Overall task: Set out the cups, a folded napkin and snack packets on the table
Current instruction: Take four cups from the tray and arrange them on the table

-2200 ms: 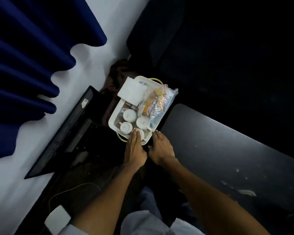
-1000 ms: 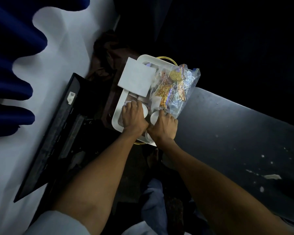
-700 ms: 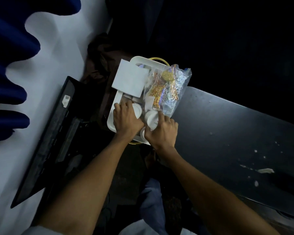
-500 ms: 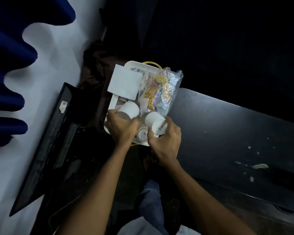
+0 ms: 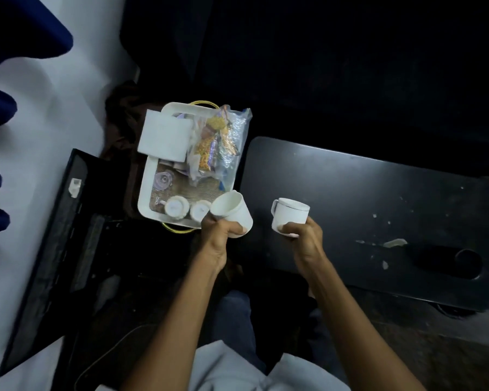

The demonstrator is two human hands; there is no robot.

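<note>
1. Head view, hands: my left hand (image 5: 219, 238) grips a tilted white cup (image 5: 232, 210) by its lower wall, mouth turned toward the tray; my right hand (image 5: 302, 235) pinches an upright handled cup (image 5: 290, 217) near its base, held over the left end of the dark bench (image 5: 378, 198); neither cup is set down yet.
2. Head view, supplies: the white tray (image 5: 145, 190) sits just left of the bench; two more cups (image 5: 177, 208) stand at its near edge; the folded napkin (image 5: 165, 139) lies across its far corner, overhanging the rim; the bag of snack packets (image 5: 218, 142) lies beside the napkin.
3. Handling, my judgement: cups look small, stiff, glazed, likely slippery and chippable; take them round the wall or by the handle, set them down gently; napkin soft and light, lift it flat by one edge to keep the fold; packets light and crinkly, pinch the bag at a corner.
</note>
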